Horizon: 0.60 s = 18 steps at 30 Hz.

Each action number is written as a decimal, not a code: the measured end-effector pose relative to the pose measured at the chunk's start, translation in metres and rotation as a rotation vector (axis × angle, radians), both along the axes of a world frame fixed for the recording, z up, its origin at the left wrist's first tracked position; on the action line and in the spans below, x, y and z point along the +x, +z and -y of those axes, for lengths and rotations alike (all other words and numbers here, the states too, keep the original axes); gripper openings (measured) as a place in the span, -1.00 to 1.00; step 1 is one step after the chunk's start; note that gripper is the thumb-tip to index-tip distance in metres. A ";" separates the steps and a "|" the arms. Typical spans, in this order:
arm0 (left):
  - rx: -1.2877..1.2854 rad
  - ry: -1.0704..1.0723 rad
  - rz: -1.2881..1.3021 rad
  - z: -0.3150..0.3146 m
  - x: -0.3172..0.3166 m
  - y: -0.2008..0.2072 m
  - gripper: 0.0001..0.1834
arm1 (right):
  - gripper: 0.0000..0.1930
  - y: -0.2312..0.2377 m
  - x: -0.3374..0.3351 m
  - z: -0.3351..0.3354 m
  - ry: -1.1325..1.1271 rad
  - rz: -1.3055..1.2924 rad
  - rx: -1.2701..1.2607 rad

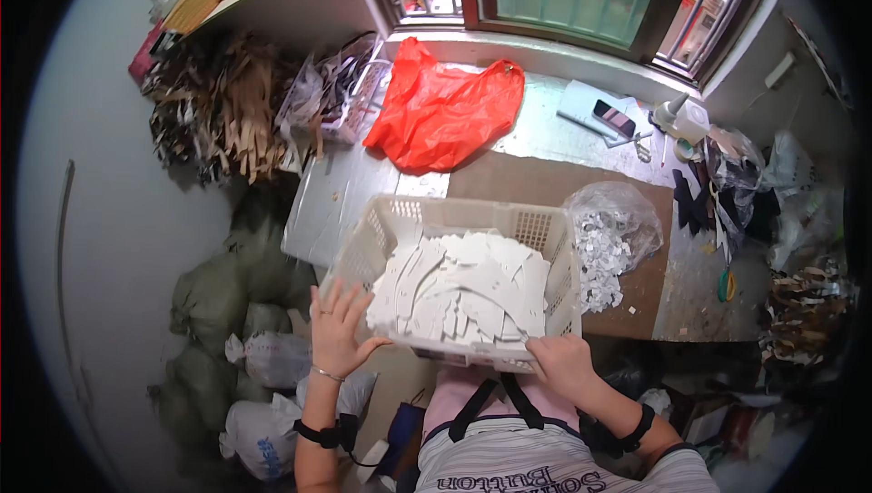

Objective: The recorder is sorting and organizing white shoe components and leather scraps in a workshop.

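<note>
A white plastic basket [445, 211] with perforated sides stands in front of me, its near side close to my body. Many flat white cut pieces [472, 284], some of them curved strips, fill it in a loose heap. My left hand [340, 322] is beside the basket's near left corner, fingers spread, with nothing in it. My right hand [561, 364] grips the basket's rim at the near right corner, fingers bent over the edge.
A red plastic bag [445, 111] lies on the worktable [545, 134] beyond the basket. Right of the basket sits a clear bag [627, 211] spilling small white bits. A phone [615, 118], scissors [726, 285] and bottle [677, 113] lie farther right. Filled sacks [213, 293] crowd the left floor.
</note>
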<state>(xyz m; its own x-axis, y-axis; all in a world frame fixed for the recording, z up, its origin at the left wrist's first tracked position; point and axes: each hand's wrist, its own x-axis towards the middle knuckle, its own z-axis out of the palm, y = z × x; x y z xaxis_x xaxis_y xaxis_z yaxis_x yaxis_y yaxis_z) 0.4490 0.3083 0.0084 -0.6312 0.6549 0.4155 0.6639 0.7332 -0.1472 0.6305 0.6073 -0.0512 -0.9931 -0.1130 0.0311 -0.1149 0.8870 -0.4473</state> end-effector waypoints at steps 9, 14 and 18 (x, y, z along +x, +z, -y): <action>0.115 -0.273 0.492 0.060 -0.067 -0.038 -0.62 | -0.95 0.026 -0.037 0.004 -0.219 -0.224 -0.005; 0.319 -0.390 0.346 -0.013 -0.184 -0.023 -0.58 | -0.75 0.057 -0.121 -0.056 -0.344 -0.218 -0.032; 0.382 -0.520 0.256 -0.090 -0.263 0.077 -0.58 | -0.68 0.147 -0.178 -0.112 -0.426 -0.273 -0.084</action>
